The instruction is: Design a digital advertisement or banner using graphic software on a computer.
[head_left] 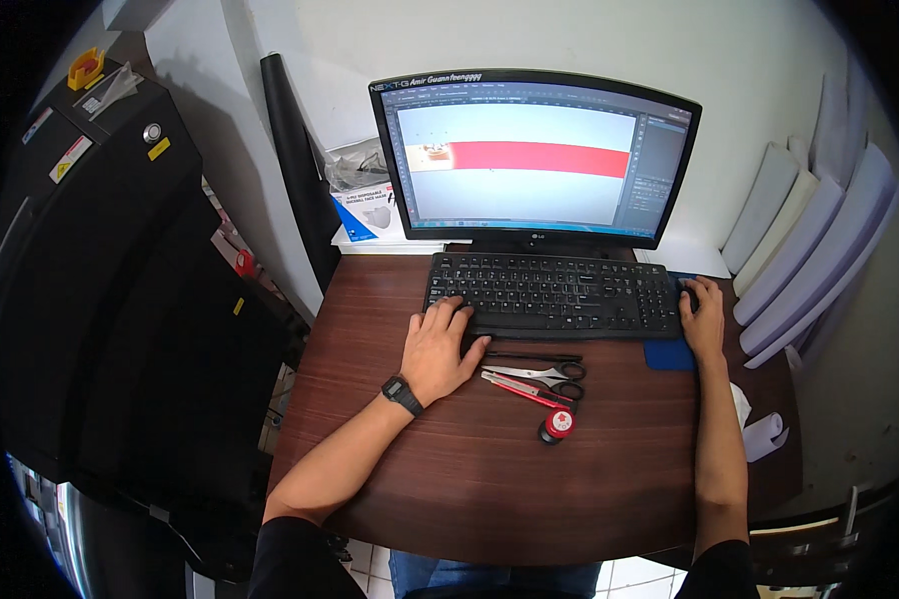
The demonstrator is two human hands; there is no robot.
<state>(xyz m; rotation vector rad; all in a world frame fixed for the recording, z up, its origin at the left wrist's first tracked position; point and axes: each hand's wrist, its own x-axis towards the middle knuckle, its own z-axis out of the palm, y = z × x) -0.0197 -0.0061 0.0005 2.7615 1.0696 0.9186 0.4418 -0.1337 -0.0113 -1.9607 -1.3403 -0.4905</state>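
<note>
My left hand (436, 351) lies at the lower left corner of a black keyboard (559, 297), fingertips on its keys and thumb stretched out over the desk. A black digital watch (402, 395) is on that wrist. My right hand (705, 317) is curved over a dark computer mouse (685, 298), mostly hidden under the fingers, on a blue mouse pad (669, 355). Behind the keyboard a monitor (529, 200) shows an editing window with a wide red band and a small picture at the band's left end.
Below the keyboard lie scissors (529, 375), a red utility knife (527, 391), a thin black stick (529, 356) and a round red-and-black stamp (557, 426). A mask box (368, 214) stands left of the monitor. Paper rolls (819, 250) lean at right; a large black machine (100, 270) stands at left.
</note>
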